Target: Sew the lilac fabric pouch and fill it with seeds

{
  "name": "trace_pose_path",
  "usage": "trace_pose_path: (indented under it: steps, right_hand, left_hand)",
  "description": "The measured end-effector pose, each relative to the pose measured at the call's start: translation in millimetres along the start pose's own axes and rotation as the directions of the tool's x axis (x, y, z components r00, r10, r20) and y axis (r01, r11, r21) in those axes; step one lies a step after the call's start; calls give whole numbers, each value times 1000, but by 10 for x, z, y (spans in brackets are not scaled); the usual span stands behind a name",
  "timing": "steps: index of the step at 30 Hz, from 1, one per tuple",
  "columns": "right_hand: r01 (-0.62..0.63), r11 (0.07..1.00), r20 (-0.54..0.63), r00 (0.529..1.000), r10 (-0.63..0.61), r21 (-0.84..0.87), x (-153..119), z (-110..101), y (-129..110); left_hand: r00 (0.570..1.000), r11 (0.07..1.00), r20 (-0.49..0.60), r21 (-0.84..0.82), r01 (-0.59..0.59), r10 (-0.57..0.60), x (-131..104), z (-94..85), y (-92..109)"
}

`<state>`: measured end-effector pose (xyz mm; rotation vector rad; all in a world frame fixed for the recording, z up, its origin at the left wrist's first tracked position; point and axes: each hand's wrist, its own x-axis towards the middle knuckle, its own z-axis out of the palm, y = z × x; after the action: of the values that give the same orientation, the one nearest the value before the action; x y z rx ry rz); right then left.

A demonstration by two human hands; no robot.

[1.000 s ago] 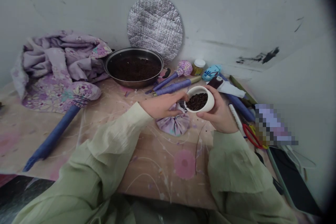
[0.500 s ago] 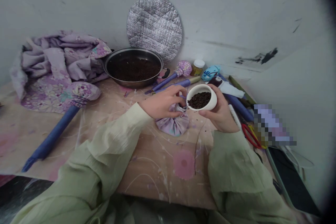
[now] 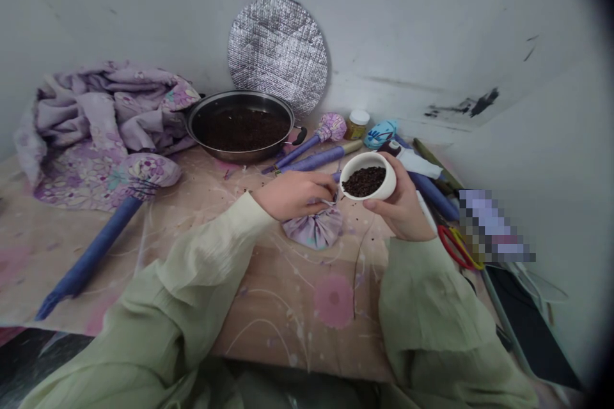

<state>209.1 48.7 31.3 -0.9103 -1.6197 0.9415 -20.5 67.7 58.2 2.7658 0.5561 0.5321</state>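
Note:
My right hand point(image 3: 407, 209) is wrapped round a small white cup point(image 3: 390, 182), tilted to the left. Dark brown granules point(image 3: 365, 181) fill much of it. Close beside the cup's rim, my left hand point(image 3: 302, 193) is closed at the gathered mouth of a purple floral cloth pouch point(image 3: 314, 229), which rests on the table. Its fingertips are partly hidden in the folds there. A few dark crumbs lie on the tablecloth around the pouch.
A dark pan point(image 3: 240, 154) of brown granules stands behind, near a silver round pad point(image 3: 278, 51) against the wall. Purple cloth point(image 3: 96, 115) and a blue-handled cloth-headed stick point(image 3: 96, 249) lie left. A lidded jar point(image 3: 357, 125), red-yellow scissors point(image 3: 458, 248) and blue sticks sit right.
My left fingers have drawn closer together at the pouch mouth. The cup stays tilted in my right hand, and the whole view has shifted slightly.

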Motion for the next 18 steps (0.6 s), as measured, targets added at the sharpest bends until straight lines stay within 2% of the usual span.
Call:
trace_pose_path:
  steps: [3, 11, 16, 18]
  right_hand:
    - [-1, 1000, -5, 1000, 1, -2, 0, 1, 6]
    - [-13, 1000, 3, 1000, 13, -4, -5, 3, -12]
    - [-22, 1000, -3, 1000, 22, -3, -3, 9, -14]
    - [-22, 1000, -1, 1000, 22, -5, -1, 9, -12]
  left_hand:
    - [1000, 1000, 19, -30, 1, 0, 8, 8, 3]
    - [1000, 999, -20, -25, -24, 23, 11, 29, 13]
    - [995, 992, 75, 113, 63, -72, 9, 3, 46]
    - [990, 982, 76, 158, 102, -115, 11, 8, 59]
